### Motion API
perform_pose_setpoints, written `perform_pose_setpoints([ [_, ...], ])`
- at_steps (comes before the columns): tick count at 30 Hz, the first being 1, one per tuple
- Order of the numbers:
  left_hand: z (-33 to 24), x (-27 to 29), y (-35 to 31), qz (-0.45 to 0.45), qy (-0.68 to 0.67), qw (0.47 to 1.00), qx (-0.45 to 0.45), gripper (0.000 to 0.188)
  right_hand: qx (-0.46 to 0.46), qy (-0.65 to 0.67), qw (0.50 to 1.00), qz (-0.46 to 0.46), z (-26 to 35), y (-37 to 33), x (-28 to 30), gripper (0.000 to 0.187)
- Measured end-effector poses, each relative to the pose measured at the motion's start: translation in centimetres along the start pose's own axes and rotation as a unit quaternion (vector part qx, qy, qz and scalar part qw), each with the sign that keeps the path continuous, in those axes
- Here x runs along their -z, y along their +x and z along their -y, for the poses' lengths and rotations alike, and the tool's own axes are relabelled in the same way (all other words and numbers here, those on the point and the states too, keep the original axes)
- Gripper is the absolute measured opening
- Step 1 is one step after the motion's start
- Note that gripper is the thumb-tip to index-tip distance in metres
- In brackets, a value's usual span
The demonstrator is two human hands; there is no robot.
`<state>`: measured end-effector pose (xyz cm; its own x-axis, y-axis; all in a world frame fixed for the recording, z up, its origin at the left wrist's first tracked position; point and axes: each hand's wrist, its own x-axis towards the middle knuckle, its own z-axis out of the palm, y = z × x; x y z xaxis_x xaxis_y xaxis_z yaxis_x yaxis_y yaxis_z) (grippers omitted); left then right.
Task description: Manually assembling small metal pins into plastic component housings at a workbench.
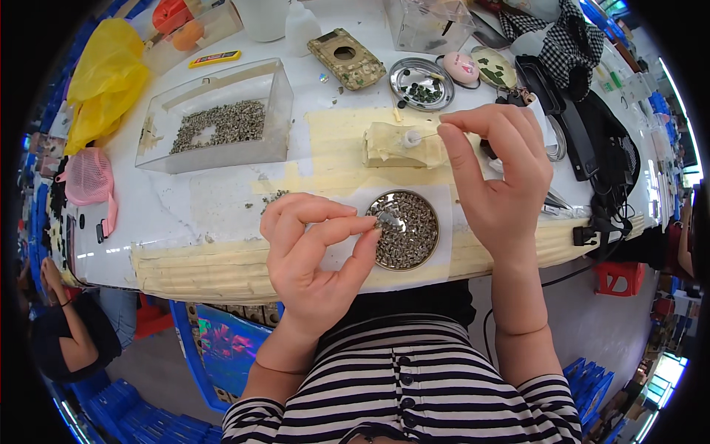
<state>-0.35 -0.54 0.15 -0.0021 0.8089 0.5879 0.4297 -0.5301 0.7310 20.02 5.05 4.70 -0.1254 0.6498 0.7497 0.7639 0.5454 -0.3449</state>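
My left hand [314, 255] is closed in a pinch at the left rim of a round dish [437, 233] full of small metal pieces [407, 240]. What sits between its fingertips is too small to make out. Thumb and forefinger of my right hand [503, 166] grip a thin needle-like stick [429, 136]. Its far end reaches a small white cup [412, 138], which stands on a block wrapped in cream tape [386, 148]. The dish lies just in front of that block, on a white sheet [445, 255].
At the left stands a clear box [214, 159] with more metal pieces. Behind are a yellow cutter [214, 59], a white bottle [302, 29], a square part with a round hole [347, 58] and a metal tray [403, 70] of dark green bits. Cables [610, 148] lie right.
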Motion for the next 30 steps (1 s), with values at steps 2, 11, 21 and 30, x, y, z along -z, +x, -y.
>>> perform_pose_setpoints([
  [2,0.0,0.0,0.0,-0.001,0.000,1.000,0.003,0.024,-0.005,0.025,0.998,-0.053,0.7,-0.6,0.3,0.009],
  [11,-0.1,-0.1,0.1,0.012,0.007,1.000,0.015,0.024,-0.069,0.225,0.972,0.018,2.0,-3.5,-0.1,0.009],
  [21,-0.2,-0.3,0.1,0.012,0.015,1.000,0.010,0.024,-0.043,0.196,0.979,0.020,2.0,-3.4,-0.3,0.010],
  [30,-0.1,-0.3,0.1,0.008,0.010,1.000,0.006,0.024,-0.047,0.181,0.982,0.012,2.0,-3.5,-0.3,0.010],
])
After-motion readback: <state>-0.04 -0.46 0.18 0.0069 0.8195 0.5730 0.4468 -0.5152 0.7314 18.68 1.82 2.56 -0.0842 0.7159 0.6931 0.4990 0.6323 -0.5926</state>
